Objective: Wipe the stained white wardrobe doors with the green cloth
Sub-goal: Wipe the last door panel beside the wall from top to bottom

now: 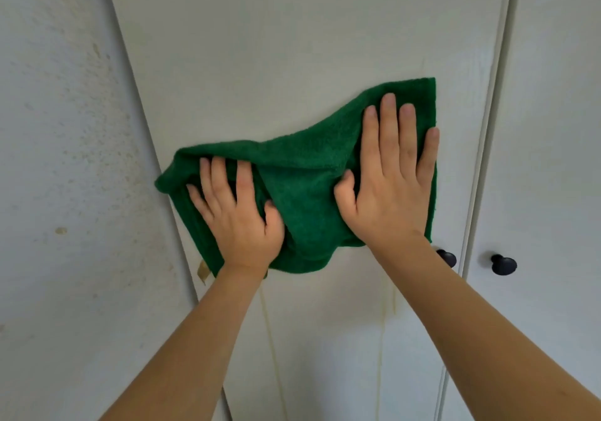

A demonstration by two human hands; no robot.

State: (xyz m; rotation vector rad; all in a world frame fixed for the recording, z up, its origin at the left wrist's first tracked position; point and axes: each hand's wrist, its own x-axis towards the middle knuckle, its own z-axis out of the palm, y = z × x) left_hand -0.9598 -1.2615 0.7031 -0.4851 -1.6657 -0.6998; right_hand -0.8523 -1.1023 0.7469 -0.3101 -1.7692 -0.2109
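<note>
Pressing flat on a soft, dark green cloth (pixel 312 173), both hands hold it against the left white wardrobe door (pixel 292 47). The left hand (pixel 240 216) lies on the lower left part of the cloth, fingers spread and straight, so its grip is wide and pinches nothing. The right hand (pixel 390 180) lies higher, on the right part, fingers straight and close together, grip wide too. The cloth is bunched in folds between the two hands, and the hands hide much of it. A small tan tag (pixel 203 271) sticks out under the cloth's lower left edge.

Thin yellow drip stains (pixel 273 349) run down the door below the cloth; they are pale and hard to see. One round black knob (pixel 447 257) peeks out from behind the right wrist, partly hidden. Another round black knob (pixel 503 264) sits on the right white door (pixel 553 128), just past the gap. A bumpy, speckled white wall (pixel 65 160) stands on the left. Both bare arms are cut off by the bottom edge.
</note>
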